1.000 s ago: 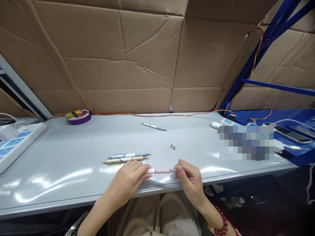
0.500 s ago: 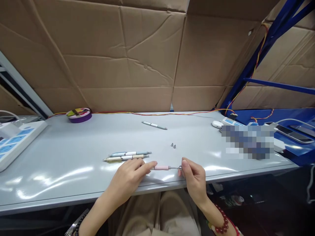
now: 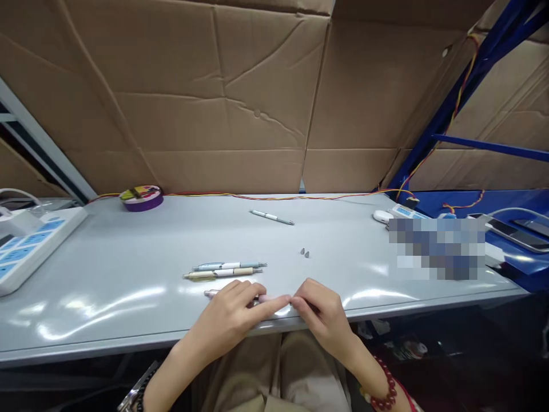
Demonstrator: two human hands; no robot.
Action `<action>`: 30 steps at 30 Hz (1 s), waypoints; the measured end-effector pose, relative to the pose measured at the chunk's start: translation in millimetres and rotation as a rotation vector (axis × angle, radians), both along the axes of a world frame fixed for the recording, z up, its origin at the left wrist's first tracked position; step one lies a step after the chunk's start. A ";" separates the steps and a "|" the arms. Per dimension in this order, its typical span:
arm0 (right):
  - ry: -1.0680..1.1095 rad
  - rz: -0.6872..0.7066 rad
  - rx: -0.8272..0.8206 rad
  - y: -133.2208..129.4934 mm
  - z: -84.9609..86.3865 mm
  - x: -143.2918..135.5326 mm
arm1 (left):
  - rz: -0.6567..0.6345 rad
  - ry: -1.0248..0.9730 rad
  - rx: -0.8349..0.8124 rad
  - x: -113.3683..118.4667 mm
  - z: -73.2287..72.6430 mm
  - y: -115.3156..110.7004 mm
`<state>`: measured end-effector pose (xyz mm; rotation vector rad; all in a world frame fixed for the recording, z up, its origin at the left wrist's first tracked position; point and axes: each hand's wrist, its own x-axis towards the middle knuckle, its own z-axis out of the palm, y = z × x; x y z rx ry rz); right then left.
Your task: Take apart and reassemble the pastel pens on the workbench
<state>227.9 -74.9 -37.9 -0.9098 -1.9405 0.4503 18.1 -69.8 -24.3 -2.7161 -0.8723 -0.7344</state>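
Note:
A pink pen (image 3: 266, 298) lies lengthwise under my left hand (image 3: 234, 309), near the table's front edge. My left hand is closed around its barrel, index finger stretched along it, and the pen's silver end (image 3: 210, 293) sticks out to the left. My right hand (image 3: 319, 309) pinches at the pen's right end; its fingertips mostly hide the small silver end piece there. Just behind my left hand lie a cream pen (image 3: 227, 273) and a light blue pen (image 3: 229, 266), side by side. Two small grey cone-shaped pieces (image 3: 305, 253) rest beyond my right hand.
Farther back lies a white and grey pen (image 3: 271, 217). A purple tape roll (image 3: 142, 199) sits at the back left, a white power strip (image 3: 40, 246) at the left edge. Wires run along the cardboard wall (image 3: 223, 114). A blurred-out item (image 3: 437, 249) and phones (image 3: 518, 233) are at right.
My right hand has moved left against the pink pen's end, covering the thin metal rod that showed before. My left index finger has stretched further along the barrel. The view has shifted slightly.

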 end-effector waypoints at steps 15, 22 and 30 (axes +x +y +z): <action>0.097 -0.138 -0.124 -0.9 0.0 1.7 | 0.002 -0.078 -0.005 -3.1 -2.4 -0.3; 0.084 0.058 -0.092 -2.0 -0.3 -1.0 | 0.000 -0.058 -0.009 -1.2 -2.2 -0.5; 0.205 -0.136 -0.131 3.7 -0.7 9.2 | 0.058 -0.129 -0.048 -4.1 1.8 0.3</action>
